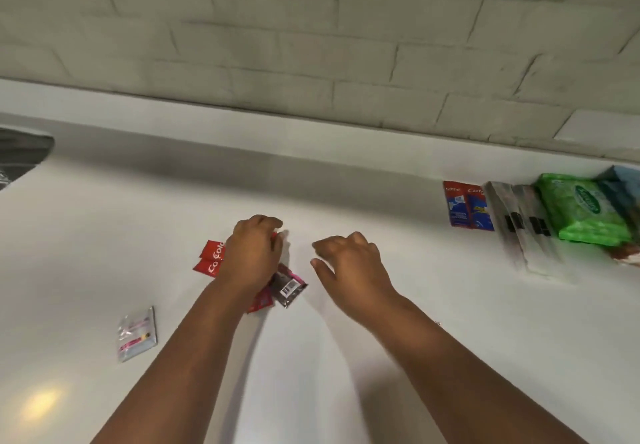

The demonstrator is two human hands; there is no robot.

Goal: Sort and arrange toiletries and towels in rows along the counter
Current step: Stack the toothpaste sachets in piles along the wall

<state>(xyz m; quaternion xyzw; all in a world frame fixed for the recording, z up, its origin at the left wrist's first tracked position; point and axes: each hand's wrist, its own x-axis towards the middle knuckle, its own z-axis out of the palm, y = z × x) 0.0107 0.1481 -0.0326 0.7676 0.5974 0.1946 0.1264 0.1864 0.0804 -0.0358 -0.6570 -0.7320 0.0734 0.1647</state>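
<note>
My left hand (pixel 252 253) rests curled over a small pile of red toothpaste sachets (pixel 212 258) in the middle of the white counter (pixel 346 357), fingers closed around them. A dark sachet with a barcode (pixel 288 287) and a pink-red sachet (pixel 259 302) lie just under its wrist. My right hand (pixel 349 263) hovers to the right of the pile, fingers loosely spread and holding nothing. A clear plastic packet (pixel 136 333) lies alone at the lower left. At the far right stand two red-and-blue toothpaste boxes (pixel 467 208), clear wrapped packets (pixel 523 225) and a green wipes pack (pixel 583 209).
A white tiled wall (pixel 311 45) rises behind the counter's raised back ledge. A dark grey object (pixel 20 156) shows at the left edge. A blue pack (pixel 623 187) sits behind the green one at the right edge.
</note>
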